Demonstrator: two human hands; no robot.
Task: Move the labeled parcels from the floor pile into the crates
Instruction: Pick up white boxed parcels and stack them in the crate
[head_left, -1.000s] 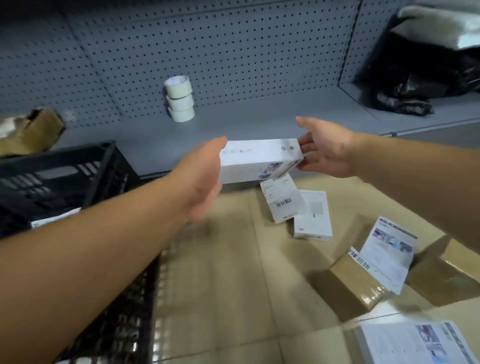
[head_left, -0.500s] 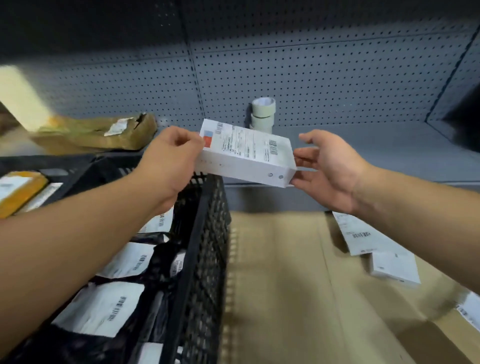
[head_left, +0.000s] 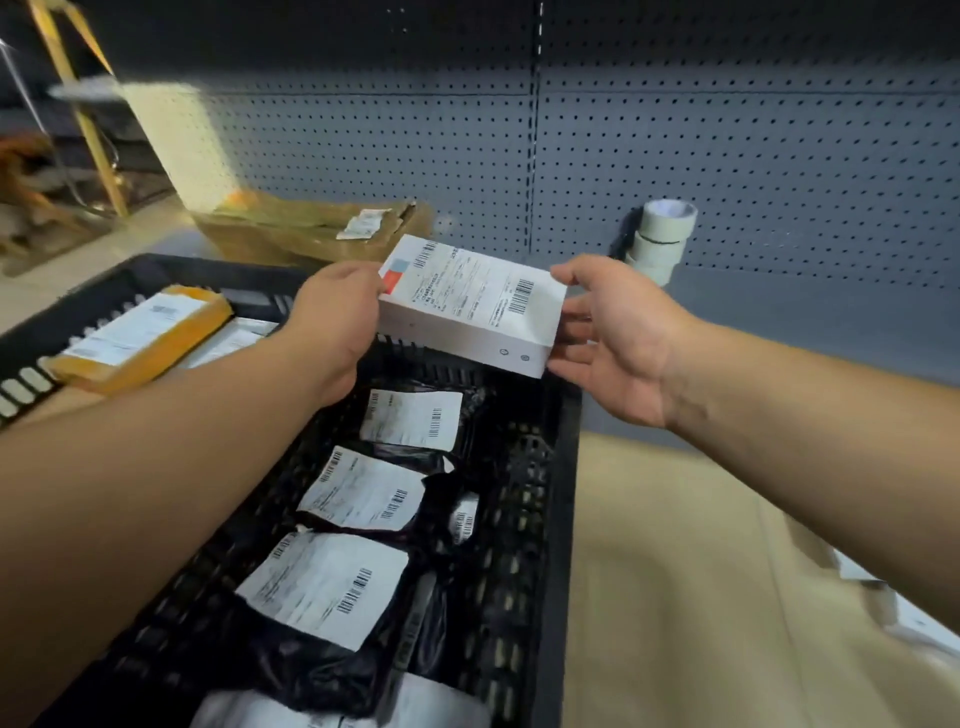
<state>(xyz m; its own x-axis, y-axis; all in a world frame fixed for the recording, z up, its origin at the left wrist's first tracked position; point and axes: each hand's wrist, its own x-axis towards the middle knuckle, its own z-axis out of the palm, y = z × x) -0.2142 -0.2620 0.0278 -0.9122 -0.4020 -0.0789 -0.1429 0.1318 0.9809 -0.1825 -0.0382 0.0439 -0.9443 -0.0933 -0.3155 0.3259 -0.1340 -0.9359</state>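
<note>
A white box (head_left: 470, 304) with a shipping label on top hangs over the far end of a black plastic crate (head_left: 558, 519). My left hand (head_left: 335, 317) grips its left end with curled fingers. My right hand (head_left: 618, 332) touches the box's right end with its fingers spread and nearly straight. Inside the crate lie several black bags with white labels (head_left: 410, 418). A second black crate (head_left: 47, 332) to the left holds a yellow-brown labeled parcel (head_left: 140, 338).
A grey pegboard shelf unit (head_left: 727, 182) stands behind, with stacked tape rolls (head_left: 662, 236) on its base. A flattened cardboard box (head_left: 317, 228) lies behind the crates. Cardboard sheets (head_left: 675, 571) cover the floor on the right, with white parcels (head_left: 883, 608) at the right edge.
The box was turned label side up and carried left, from above the floor pile to above the black crate. Both hands stayed at its ends.
</note>
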